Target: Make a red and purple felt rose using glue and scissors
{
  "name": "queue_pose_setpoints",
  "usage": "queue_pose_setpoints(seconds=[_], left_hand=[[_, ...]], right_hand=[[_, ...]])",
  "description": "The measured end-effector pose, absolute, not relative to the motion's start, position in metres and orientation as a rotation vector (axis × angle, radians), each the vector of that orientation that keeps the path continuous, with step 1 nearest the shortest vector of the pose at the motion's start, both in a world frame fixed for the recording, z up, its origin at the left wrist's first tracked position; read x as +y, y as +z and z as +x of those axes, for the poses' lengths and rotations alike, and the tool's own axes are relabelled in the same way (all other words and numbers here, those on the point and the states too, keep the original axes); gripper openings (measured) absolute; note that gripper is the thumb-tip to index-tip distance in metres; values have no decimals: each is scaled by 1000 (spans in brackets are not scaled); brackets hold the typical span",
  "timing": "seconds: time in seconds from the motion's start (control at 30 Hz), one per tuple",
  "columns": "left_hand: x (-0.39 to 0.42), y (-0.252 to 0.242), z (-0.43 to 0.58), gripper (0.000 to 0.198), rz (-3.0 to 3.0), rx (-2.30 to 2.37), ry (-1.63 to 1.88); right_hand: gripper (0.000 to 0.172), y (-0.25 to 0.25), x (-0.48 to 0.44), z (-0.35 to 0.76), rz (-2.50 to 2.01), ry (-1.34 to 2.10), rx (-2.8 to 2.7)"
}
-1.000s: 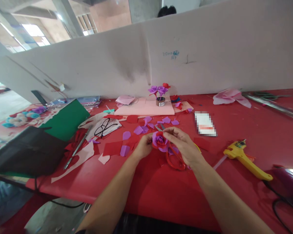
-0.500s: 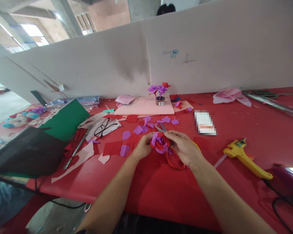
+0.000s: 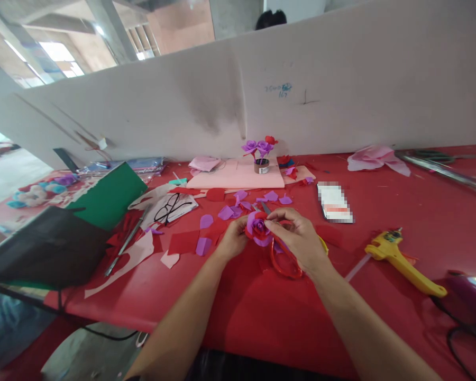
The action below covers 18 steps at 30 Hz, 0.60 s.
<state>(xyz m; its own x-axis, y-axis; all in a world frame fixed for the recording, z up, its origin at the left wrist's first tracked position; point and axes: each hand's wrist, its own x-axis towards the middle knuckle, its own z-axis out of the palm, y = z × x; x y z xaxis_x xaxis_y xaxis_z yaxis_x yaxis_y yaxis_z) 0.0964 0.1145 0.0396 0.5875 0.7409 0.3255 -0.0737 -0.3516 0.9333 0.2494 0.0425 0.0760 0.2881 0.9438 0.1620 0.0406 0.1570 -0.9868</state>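
Observation:
A purple and red flower (image 3: 258, 227) is held near the middle of the red table (image 3: 262, 312). My left hand (image 3: 235, 237) grips it from the left side. On its right, the thumb and fingers of my right hand (image 3: 295, 233) are pinched at the flower's petals. Scissors with red handles (image 3: 286, 267) lie beneath my right hand, their blades mostly hidden behind the flower and fingers. Loose purple petals (image 3: 226, 212) and a red square (image 3: 183, 242) are scattered beyond and left of my hands.
A yellow glue gun (image 3: 406, 262) lies right, near a phone (image 3: 335, 202). Behind, a small pot (image 3: 261, 166) of flowers stands by a pink board (image 3: 222, 180). Eyeglasses (image 3: 170, 209) and a green sheet (image 3: 107, 196) are left. The top of a person's head shows beyond the partition (image 3: 162, 106).
My right hand has shifted its fingers onto the flower's right petals. The scissor blades, seen spread above the flower before, are now mostly covered.

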Motion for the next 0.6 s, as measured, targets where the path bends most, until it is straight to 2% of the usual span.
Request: queue_pose_setpoints(seconds=[0.1, 0.37, 0.6], left_hand=[[114, 40, 96, 28, 1714, 557, 928], [112, 37, 96, 24, 1639, 592, 892], [108, 43, 97, 32, 1709, 552, 820]], right_hand=[[12, 74, 43, 249, -1278, 817, -1087], [22, 80, 45, 248, -1155, 1204, -780], [25, 82, 43, 247, -1145, 1143, -842]])
